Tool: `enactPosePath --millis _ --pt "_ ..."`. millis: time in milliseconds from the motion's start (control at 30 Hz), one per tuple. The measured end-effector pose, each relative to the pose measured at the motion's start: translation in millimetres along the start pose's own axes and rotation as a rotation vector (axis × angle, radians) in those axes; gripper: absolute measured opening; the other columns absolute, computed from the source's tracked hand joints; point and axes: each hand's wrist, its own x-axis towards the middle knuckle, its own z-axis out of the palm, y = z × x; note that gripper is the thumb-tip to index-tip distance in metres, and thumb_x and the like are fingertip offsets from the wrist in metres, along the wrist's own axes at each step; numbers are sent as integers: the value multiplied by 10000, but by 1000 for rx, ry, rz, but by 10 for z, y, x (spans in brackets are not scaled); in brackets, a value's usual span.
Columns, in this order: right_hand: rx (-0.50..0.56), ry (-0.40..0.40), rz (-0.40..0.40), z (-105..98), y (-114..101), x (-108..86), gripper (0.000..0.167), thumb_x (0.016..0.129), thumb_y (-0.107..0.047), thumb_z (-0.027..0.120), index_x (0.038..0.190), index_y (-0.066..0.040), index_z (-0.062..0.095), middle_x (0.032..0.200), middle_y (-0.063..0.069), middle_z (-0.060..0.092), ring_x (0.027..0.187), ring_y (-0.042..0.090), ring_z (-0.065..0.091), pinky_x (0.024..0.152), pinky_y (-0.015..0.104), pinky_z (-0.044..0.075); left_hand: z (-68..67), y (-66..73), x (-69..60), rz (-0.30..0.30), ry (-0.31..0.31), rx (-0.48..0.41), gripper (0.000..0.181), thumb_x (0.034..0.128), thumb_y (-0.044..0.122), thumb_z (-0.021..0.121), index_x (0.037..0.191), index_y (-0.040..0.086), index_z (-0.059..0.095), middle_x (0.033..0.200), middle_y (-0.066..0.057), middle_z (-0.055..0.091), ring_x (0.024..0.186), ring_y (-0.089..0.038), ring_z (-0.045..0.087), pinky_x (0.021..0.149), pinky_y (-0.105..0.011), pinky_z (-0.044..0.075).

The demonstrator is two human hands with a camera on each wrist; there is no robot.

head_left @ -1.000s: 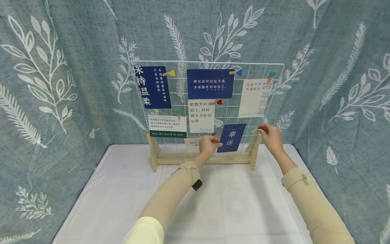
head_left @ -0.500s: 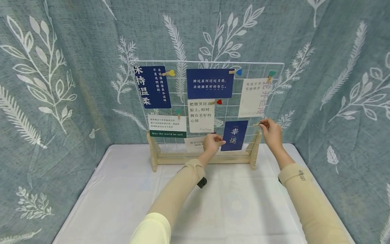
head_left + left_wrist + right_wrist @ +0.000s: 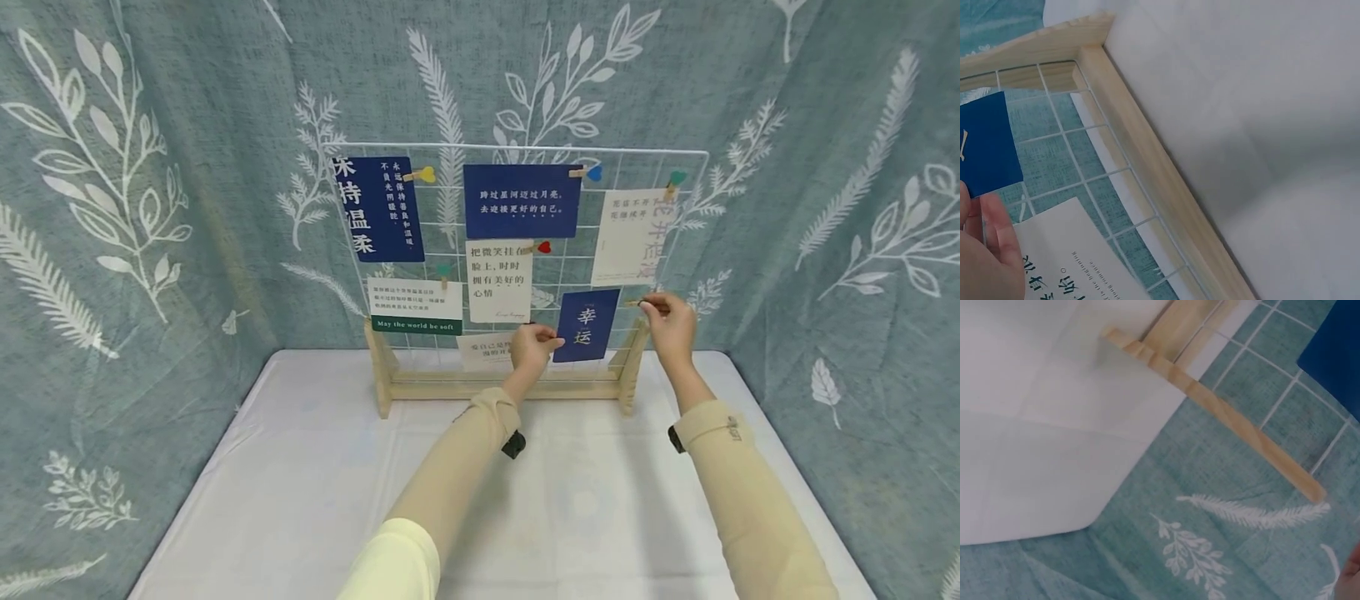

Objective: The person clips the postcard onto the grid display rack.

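In the head view my left hand [image 3: 532, 350] pinches the lower left edge of a dark blue card [image 3: 587, 327] with gold characters, held against the lower right of a white wire grid [image 3: 495, 147]. The card tilts slightly. My right hand [image 3: 672, 329] pinches a small wooden clothespin [image 3: 632, 302] just right of the card; its far end is hidden by the fingers. The left wrist view shows my left thumb and fingers at a corner of the blue card [image 3: 988, 147]. Only a sliver of the right hand [image 3: 1349, 578] enters the right wrist view.
The grid stands in a wooden base [image 3: 502, 390] on a white-covered table [image 3: 315, 492]. Several cards hang by heart-topped clothespins, including a blue card [image 3: 521, 201] above and a white card [image 3: 630, 237] at upper right. A patterned curtain [image 3: 225, 208] surrounds the table.
My left hand has carried the blue card to the right and slightly up, closer to the clothespin. My right hand has stayed nearly in place with the clothespin.
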Motion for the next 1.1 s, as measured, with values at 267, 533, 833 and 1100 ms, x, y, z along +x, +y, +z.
enactPosePath --millis 267,533,833,1100 --pt "64 14 66 -11 61 32 147 838 37 656 894 173 646 927 360 638 585 -189 397 601 2 336 31 -24 7 37 16 0 180 811 192 720 907 40 733 913 -103 730 800 -207 685 619 -225 538" --pt "39 -33 79 -23 58 61 164 841 11 664 928 151 661 936 341 651 594 -170 410 601 10 345 52 -3 8 13 35 19 173 799 188 738 909 53 740 911 -86 731 815 -202 681 675 -252 546" --pt "-22 -127 89 -31 -48 109 197 876 -46 642 968 126 666 957 312 662 603 -164 416 590 13 349 47 -51 11 -7 60 13 159 784 164 753 888 45 740 898 -90 727 817 -210 678 728 -278 549" --pt "-20 -168 61 -5 -49 126 191 877 -25 635 974 137 664 921 321 662 613 -107 443 594 39 380 76 -43 -1 -43 33 7 137 790 156 745 877 52 730 890 -88 717 803 -206 659 683 -271 535"
